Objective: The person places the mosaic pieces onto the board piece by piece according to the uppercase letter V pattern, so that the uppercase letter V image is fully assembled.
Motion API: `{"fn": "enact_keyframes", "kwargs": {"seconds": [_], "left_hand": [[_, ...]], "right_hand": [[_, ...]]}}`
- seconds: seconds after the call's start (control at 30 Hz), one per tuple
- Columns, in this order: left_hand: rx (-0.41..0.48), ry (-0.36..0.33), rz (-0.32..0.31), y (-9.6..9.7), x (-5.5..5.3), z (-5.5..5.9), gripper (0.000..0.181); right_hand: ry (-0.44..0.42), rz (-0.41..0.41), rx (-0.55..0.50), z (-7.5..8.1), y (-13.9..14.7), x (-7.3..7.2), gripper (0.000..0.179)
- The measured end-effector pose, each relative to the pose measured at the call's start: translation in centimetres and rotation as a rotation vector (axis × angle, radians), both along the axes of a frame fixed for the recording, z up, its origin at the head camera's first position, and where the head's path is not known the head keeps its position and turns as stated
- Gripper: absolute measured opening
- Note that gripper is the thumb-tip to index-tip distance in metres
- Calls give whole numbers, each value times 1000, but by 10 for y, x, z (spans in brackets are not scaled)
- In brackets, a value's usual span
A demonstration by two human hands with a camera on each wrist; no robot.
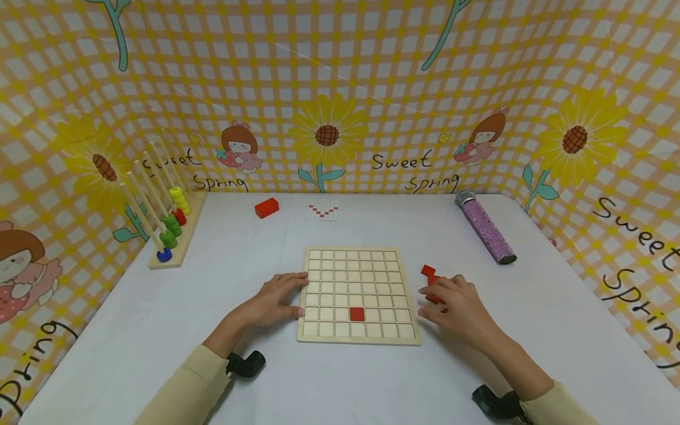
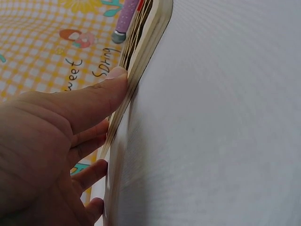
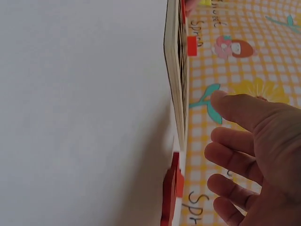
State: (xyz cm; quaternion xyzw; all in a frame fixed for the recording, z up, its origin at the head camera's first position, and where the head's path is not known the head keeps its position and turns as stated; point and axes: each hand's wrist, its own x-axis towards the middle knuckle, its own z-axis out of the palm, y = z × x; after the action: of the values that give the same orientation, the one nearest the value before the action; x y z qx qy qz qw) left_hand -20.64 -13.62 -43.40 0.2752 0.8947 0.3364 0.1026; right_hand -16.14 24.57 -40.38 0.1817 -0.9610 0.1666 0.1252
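A square wooden grid board [image 1: 340,277] lies in the middle of the white table, with one red square tile [image 1: 357,314] in a cell of its second row from the front. My left hand [image 1: 271,304] rests against the board's left edge, thumb and fingertips touching its side. Several loose red tiles [image 1: 428,270] lie to the right of the board, some hidden beneath my right hand [image 1: 461,308]. That hand hovers above them with fingers loosely bent. In the right wrist view, nothing shows between its thumb [image 3: 230,103] and fingers.
A wooden peg rack [image 1: 183,242] with coloured beads stands at the left. Towards the back lie a red block [image 1: 267,208] and a small card [image 1: 323,211] with a red-square pattern. A purple glittery microphone [image 1: 487,229] lies at the right. Patterned cloth [image 1: 350,77] walls the back and sides.
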Motion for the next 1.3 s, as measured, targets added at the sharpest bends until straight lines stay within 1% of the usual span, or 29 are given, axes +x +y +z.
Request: {"fn": "enact_keyframes", "kwargs": {"seconds": [0.3, 0.47, 0.63, 0.87, 1.07, 1.3], "left_hand": [[2, 12, -6, 0, -1, 1, 62], [-2, 12, -7, 1, -1, 0, 62], [0, -3, 4, 2, -1, 0, 62], [0, 1, 6, 1, -1, -2, 62], [-1, 6, 5, 1, -1, -2, 62], [-3, 8, 4, 1, 0, -1, 62]], "right_hand": [[-46, -113, 28, 0, 32, 5, 34], [-61, -154, 56, -3, 45, 7, 37], [-82, -163, 57, -4, 56, 9, 41], [-126, -174, 73, -9, 68, 10, 39], [-149, -178, 99, -13, 72, 10, 36], [-164, -187, 104, -13, 72, 9, 36]]}}
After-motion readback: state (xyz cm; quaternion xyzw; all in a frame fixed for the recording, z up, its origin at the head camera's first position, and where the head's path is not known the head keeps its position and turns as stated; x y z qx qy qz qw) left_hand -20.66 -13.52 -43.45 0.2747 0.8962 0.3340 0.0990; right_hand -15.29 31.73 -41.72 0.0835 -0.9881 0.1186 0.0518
